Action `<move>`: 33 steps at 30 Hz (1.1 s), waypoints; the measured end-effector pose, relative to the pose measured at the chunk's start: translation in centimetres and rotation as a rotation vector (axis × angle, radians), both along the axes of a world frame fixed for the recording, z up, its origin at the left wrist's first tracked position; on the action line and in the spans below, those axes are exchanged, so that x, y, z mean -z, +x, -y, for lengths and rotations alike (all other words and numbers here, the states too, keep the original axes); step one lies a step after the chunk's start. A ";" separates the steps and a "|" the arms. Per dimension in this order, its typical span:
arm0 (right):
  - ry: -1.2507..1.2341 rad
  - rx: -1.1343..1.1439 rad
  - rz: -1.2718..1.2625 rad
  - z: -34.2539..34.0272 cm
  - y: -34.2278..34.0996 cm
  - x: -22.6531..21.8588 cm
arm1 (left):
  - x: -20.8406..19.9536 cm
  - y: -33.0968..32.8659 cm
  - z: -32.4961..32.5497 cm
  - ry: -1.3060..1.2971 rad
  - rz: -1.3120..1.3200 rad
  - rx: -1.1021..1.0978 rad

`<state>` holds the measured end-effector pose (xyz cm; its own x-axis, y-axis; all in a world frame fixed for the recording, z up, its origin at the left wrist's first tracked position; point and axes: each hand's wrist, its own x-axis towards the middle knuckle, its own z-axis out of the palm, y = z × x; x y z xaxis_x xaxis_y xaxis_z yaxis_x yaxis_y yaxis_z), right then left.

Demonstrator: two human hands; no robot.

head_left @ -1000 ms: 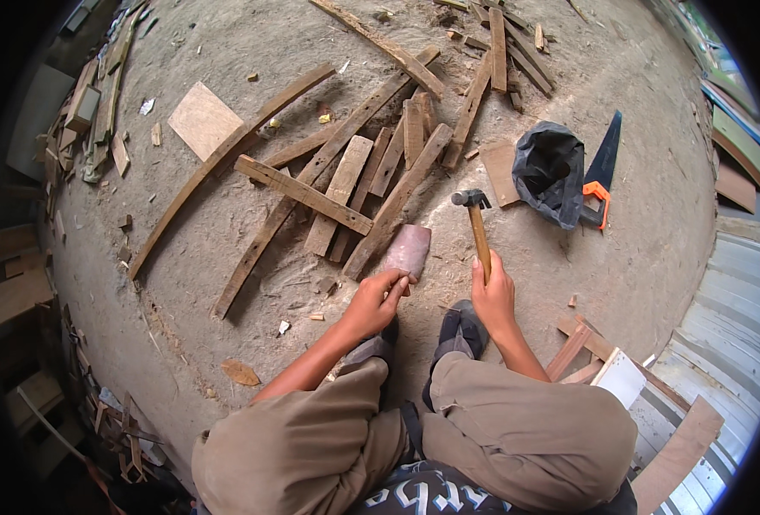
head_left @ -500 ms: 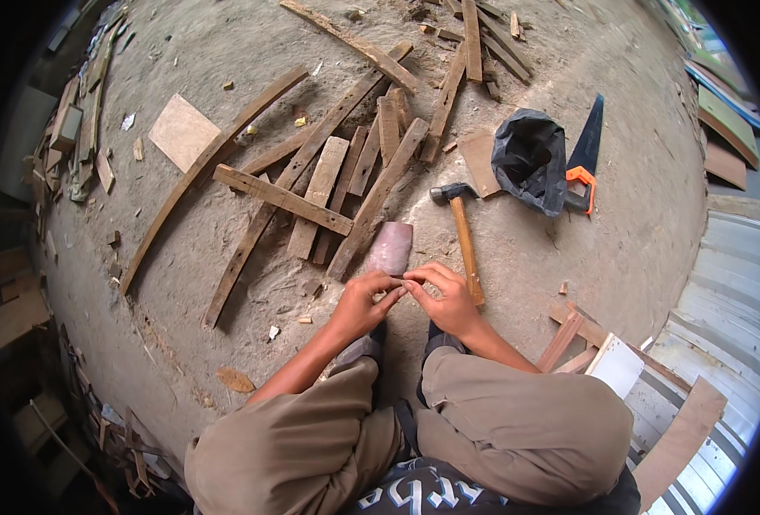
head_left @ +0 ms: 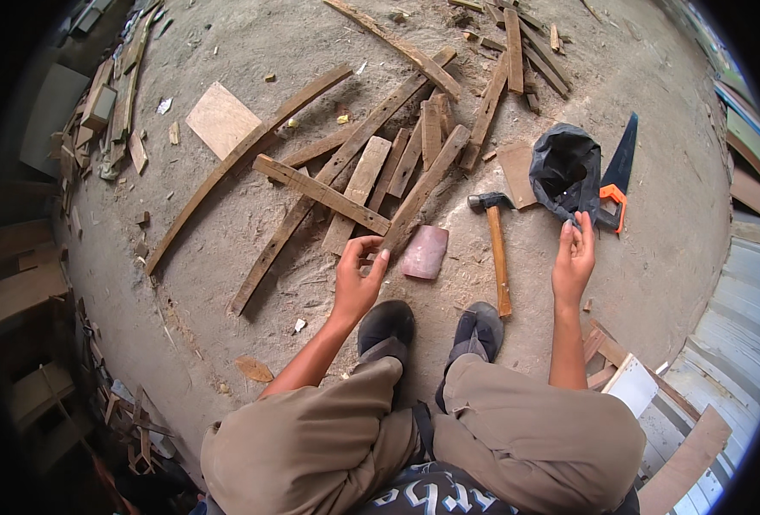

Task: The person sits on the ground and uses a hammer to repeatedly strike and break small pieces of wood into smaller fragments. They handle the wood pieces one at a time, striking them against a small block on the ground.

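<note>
My left hand is over the near end of a short wooden batten. Its thumb and fingers are bent together. Whatever they may pinch is too small to make out, and the hand hides that end of the batten. My right hand reaches to the near rim of a crumpled black plastic bag, its fingers stretched out and slightly apart. Between the hands lie a pinkish, smooth-looking packet or block and a claw hammer with a wooden handle, head pointing away.
A handsaw with an orange and black handle lies right of the bag. Old wooden strips are piled crosswise ahead on the dirt floor. A square plywood piece lies at the far left. Offcuts and corrugated metal sheets are at the right.
My hands, together at the fingertips before, have parted. The left moved toward the batten's near end, and the right moved across to the black bag. The view has shifted a little, showing both shoes.
</note>
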<state>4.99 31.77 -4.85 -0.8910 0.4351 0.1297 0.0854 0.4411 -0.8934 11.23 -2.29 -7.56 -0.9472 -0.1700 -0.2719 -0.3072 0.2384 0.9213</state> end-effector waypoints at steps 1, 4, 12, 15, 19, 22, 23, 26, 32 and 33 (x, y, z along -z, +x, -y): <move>0.037 -0.066 0.085 0.1 0.7 0.9 | 0.8 -0.1 0.9 0.044 0.001 -0.075; 0.148 -0.215 0.327 1.5 3.1 2.2 | 1.6 -1.8 4.3 -0.051 -0.083 -0.268; 0.437 -0.336 0.459 4.0 6.9 6.7 | 2.1 -9.6 10.0 0.184 -0.029 -0.752; 0.415 -0.359 0.530 4.3 6.5 6.4 | 1.9 -11.3 9.5 0.354 -0.021 -0.761; 0.326 -0.348 0.459 3.4 6.5 7.3 | 0.9 -13.2 8.8 0.502 0.047 -0.829; -0.177 -0.282 0.636 4.6 6.1 5.4 | -0.3 -13.6 8.4 0.614 -0.032 -0.853; -0.199 -0.278 0.616 4.5 6.2 5.6 | -0.6 -13.6 8.1 0.622 -0.089 -0.823; -0.265 -0.265 0.576 4.6 6.6 5.8 | -1.8 -12.9 7.0 0.647 -0.263 -0.727; -0.489 -0.190 0.463 5.1 6.2 3.6 | -5.9 -10.4 4.4 0.771 -0.342 -0.585; -0.517 -0.185 0.439 5.3 5.9 3.0 | -6.2 -9.8 4.3 0.731 -0.331 -0.582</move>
<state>10.93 26.49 -7.81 -0.8789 0.1807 -0.4415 0.4507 0.0111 -0.8926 1.40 -6.56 -1.41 -0.8163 -0.5289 -0.2321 0.1035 -0.5293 0.8421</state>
